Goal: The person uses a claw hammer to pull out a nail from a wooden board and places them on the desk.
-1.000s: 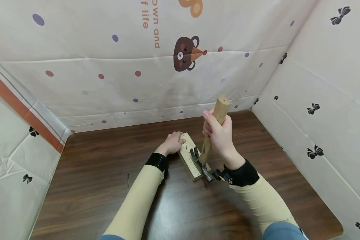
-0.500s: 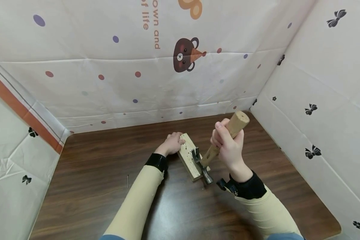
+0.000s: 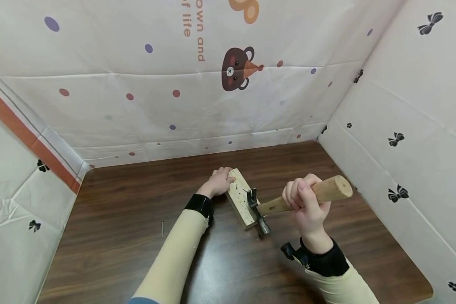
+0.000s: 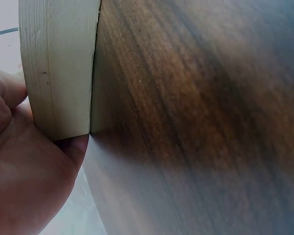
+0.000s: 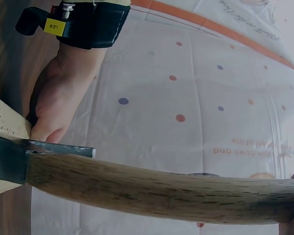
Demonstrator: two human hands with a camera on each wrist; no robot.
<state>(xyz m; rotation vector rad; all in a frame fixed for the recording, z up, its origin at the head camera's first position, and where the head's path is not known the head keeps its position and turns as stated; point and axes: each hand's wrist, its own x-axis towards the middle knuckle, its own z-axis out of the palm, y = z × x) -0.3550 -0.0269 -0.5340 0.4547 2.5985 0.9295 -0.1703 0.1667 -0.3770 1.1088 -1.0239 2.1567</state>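
My left hand [image 3: 219,181] grips the far end of a pale wooden block [image 3: 238,195], which lies on the table with dark marks on its top. In the left wrist view the palm and fingers wrap around that block's end [image 4: 61,73]. A thin nail [image 4: 5,32] sticks out beside its upper part there. My right hand [image 3: 308,202] holds a claw hammer [image 3: 279,206] by its wooden handle, which leans low to the right. The hammer head lies over the block's near right part, claw towards the far side. What the claw catches is hidden.
A loose nail [image 3: 162,229] lies on the brown wood-grain table [image 3: 121,202], left of my left forearm. Printed white sheets [image 3: 156,109] enclose the table at the back and on both sides.
The hammer handle has swung to the right and down with my right hand, from nearly upright to low. The head has stayed on the block. My left hand has kept its place.
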